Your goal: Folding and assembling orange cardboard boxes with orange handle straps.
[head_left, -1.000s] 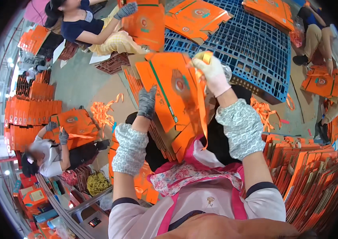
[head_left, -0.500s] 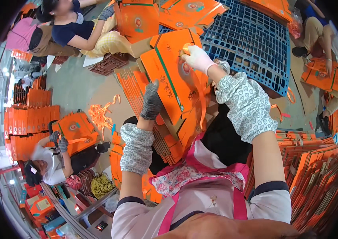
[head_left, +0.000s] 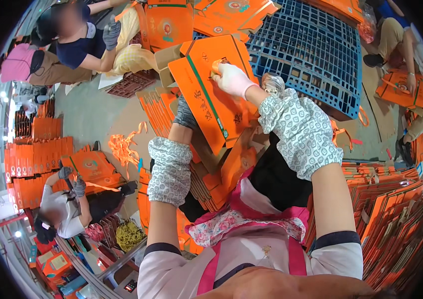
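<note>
An orange flat cardboard carton [head_left: 202,102] with a green stripe lies tilted before me, above a stack of folded cartons on my lap. My left hand [head_left: 185,115], in a dark grey glove, reaches behind the carton's left edge, its fingers hidden there. On the carton's front, my right hand [head_left: 235,81] in a white glove is closed with an orange ribbon [head_left: 216,65] pinched at its fingertips. Beneath the carton, the stacked orange cartons [head_left: 154,112] show their edges on the left.
A blue plastic pallet [head_left: 306,57] lies ahead on the right. Many cartons [head_left: 386,214] stand packed at my right side. Loose orange ribbons [head_left: 122,148] lie on the floor to the left. Co-workers handle cartons at the far left, left and far right.
My left hand has gone from the carton's front edge to behind it. My right hand has moved slightly left with the ribbon, and the carton's left side has come up.
</note>
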A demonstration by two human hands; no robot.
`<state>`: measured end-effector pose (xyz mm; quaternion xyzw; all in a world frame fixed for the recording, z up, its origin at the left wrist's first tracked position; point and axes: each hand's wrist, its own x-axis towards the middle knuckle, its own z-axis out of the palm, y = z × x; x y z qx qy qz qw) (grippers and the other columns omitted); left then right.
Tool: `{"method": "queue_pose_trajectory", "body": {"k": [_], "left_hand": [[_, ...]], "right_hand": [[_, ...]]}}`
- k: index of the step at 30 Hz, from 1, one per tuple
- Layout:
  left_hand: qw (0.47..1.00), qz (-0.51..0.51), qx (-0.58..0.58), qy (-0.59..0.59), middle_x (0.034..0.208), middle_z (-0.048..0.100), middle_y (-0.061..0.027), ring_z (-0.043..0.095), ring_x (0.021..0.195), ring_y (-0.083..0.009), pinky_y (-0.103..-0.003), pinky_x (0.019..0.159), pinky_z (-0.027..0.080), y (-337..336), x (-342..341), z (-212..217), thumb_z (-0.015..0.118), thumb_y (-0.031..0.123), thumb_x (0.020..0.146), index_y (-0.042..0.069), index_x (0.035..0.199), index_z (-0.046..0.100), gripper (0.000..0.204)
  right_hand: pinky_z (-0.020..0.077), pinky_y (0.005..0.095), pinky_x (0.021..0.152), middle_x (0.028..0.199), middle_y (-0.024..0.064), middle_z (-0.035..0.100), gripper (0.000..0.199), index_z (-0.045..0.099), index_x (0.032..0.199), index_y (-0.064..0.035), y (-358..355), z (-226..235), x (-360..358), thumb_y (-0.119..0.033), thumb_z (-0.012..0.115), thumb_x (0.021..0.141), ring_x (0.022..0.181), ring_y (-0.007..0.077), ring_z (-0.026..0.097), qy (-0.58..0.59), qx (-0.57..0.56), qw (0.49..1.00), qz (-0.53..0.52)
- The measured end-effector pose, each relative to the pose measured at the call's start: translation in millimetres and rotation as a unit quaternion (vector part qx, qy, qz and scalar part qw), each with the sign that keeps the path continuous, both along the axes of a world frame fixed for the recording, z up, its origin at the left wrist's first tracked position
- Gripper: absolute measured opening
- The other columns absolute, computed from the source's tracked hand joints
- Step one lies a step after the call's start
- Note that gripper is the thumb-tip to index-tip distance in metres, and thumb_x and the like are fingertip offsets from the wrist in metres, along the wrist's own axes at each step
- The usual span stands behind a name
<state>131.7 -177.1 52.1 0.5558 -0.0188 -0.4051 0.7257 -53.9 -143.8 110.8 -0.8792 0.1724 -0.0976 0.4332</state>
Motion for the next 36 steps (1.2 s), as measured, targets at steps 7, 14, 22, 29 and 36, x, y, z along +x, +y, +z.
{"method": "queue_pose_trajectory", "body": {"k": [7, 14, 22, 29, 36], "left_hand": [[0.998, -0.045, -0.015, 0.047, 0.098, 0.062, -0.0067, 0.061, 0.084, -0.0223, -0.036, 0.072, 0.052, -13, -73, -56, 0.036, 0.040, 0.093, 0.006, 0.106, 0.055, 0.041], [0.998, -0.033, -0.030, 0.036, 0.098, 0.062, -0.0069, 0.061, 0.084, -0.0223, -0.036, 0.072, 0.052, 35, -77, -46, 0.036, 0.038, 0.093, 0.007, 0.105, 0.056, 0.039], [0.998, -0.017, -0.048, 0.026, 0.098, 0.063, -0.0071, 0.061, 0.084, -0.0223, -0.036, 0.073, 0.052, 90, -104, -43, 0.037, 0.036, 0.093, 0.007, 0.104, 0.056, 0.037], [0.997, -0.003, -0.068, 0.022, 0.097, 0.063, -0.0072, 0.061, 0.084, -0.0223, -0.035, 0.073, 0.052, 130, -118, -38, 0.037, 0.035, 0.093, 0.007, 0.104, 0.056, 0.036], [0.993, 0.024, -0.115, -0.008, 0.095, 0.063, -0.0070, 0.061, 0.084, -0.0206, -0.034, 0.072, 0.052, 158, -113, -45, 0.038, 0.027, 0.092, 0.008, 0.104, 0.057, 0.030]], "right_hand": [[0.0473, 0.0427, 0.073, 0.087, 0.0172, 0.062, 0.021, 0.058, 0.091, -0.0060, -41, -38, -29, -0.024, 0.049, 0.084, 0.084, 0.0340, 0.059, 0.018, -0.092, 0.994, -0.062], [0.0477, 0.0425, 0.070, 0.083, 0.0187, 0.062, 0.025, 0.058, 0.087, -0.0041, -34, -33, -27, -0.028, 0.053, 0.083, 0.080, 0.0347, 0.060, 0.014, -0.117, 0.991, -0.058], [0.0489, 0.0431, 0.068, 0.078, 0.0184, 0.063, 0.021, 0.057, 0.089, -0.0025, -20, -31, -26, -0.020, 0.050, 0.081, 0.074, 0.0347, 0.062, 0.029, -0.179, 0.983, -0.011], [0.0471, 0.0461, 0.064, 0.072, 0.0205, 0.061, 0.019, 0.053, 0.089, -0.0016, -5, -36, -29, -0.019, 0.050, 0.082, 0.071, 0.0382, 0.060, 0.018, -0.145, 0.989, -0.025], [0.0477, 0.0453, 0.071, 0.080, 0.0205, 0.063, 0.015, 0.058, 0.089, -0.0057, -7, -40, -21, -0.012, 0.052, 0.077, 0.080, 0.0362, 0.061, 0.008, -0.145, 0.989, -0.024]]}}
